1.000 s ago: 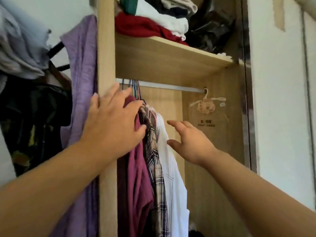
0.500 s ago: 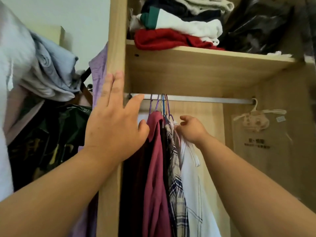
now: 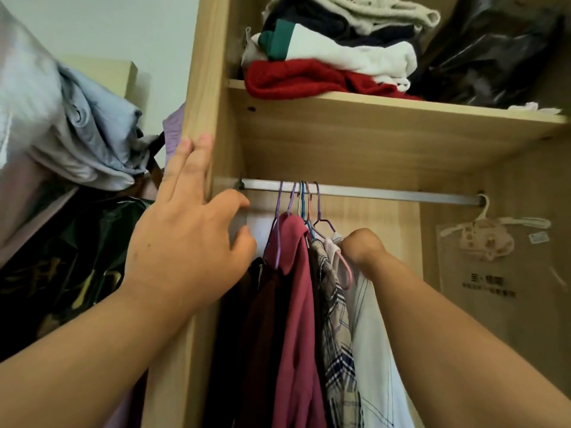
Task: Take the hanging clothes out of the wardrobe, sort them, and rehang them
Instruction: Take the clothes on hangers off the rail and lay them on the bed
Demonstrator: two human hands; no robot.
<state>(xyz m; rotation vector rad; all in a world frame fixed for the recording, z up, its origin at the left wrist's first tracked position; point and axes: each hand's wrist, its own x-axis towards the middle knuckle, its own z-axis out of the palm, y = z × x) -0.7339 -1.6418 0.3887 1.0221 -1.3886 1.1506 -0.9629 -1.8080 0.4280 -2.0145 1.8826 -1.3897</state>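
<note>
Head view: the hanging clothes (image 3: 296,304) are bunched low centre of the frame, their hooks on the rail (image 3: 370,193), which runs left to right. The right hand (image 3: 361,245) is nearer, fingers curled into the top of the white shirt (image 3: 370,350) at the bunch's right end, hooks just above-left. The left hand (image 3: 185,242), fingers spread and empty, rests on the wardrobe's side panel (image 3: 200,88).

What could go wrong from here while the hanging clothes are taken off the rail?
1. The hanger hooks are bunched tightly on the rail; pulling the white shirt, gripped at its top by the right hand, may snag or drag neighbours off.
2. The maroon garment looks loosely draped on its purple hanger and could slip.
</note>
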